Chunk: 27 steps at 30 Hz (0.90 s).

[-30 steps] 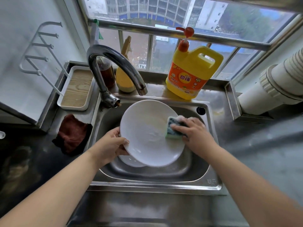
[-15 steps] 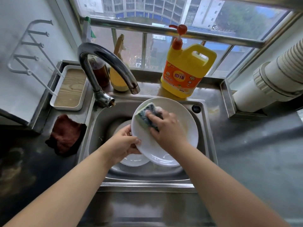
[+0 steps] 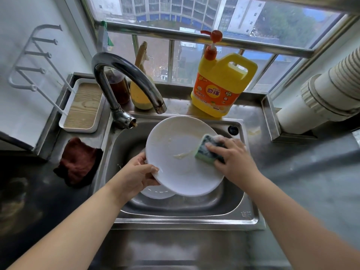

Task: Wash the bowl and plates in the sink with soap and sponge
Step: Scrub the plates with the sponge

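The white plate (image 3: 181,152), tilted over the sink (image 3: 185,217), is gripped at its near-left rim by the left hand (image 3: 136,175) (thumb on top); the right hand (image 3: 236,160) presses a sudsy sponge (image 3: 207,151) under its fingers onto the plate's right side.

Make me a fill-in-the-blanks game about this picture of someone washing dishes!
1. The right hand presses a soapy ____ onto the white plate.
2. The left hand grips the plate by its ____.
3. The big soap bottle behind the sink is mostly ____ in colour, with a red pump.
4. On the counter left of the sink lies a crumpled dark red ____.

Missing words: sponge; rim; yellow; cloth
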Tool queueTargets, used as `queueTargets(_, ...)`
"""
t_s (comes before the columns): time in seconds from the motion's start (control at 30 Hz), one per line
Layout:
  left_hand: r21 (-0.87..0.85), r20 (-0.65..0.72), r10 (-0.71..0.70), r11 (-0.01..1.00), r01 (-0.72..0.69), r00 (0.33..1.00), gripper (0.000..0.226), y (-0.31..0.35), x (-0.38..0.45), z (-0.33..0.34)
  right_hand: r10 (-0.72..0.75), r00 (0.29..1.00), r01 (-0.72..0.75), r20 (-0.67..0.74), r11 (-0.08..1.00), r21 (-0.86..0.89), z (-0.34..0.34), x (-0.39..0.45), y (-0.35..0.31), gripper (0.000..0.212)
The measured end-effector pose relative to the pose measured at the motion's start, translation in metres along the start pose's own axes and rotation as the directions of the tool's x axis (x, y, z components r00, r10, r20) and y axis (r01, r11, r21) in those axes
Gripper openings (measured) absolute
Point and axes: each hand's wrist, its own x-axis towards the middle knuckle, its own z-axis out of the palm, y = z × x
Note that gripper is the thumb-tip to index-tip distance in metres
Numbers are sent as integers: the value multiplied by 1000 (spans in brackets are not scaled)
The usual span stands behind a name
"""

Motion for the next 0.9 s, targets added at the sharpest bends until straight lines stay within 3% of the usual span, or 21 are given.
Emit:
queueTargets(0.1,-1,9,-14,1000,14,1000,39,1,0,4,51,998,-55,-45,995,-86,-5,13,2,49)
queueTargets(0.27,22,31,-1,1000,1,1000,45,6,-2,6,79,985,-86,-152,996,-34,-6,33,-22,49)
queueTargets(0.5,83,49,-20,996,16,999,50,0,0,19,-53,986,79,-159,983,164,0,48,-80,52)
queueTargets(0.63,120,16,-23,993,21,1000,54,0,1,19,-108,982,136,-157,975,176,7,42,-99,53)
queueTargets(0.73,172,4,-23,985,22,1000,59,0,-2,17,-68,984,92,-164,985,146,9,44,-94,54)
queueTargets(0.9,200,-31,-36,979,41,999,57,-7,-6,13,159,971,-136,-181,982,134,2,61,-59,52)
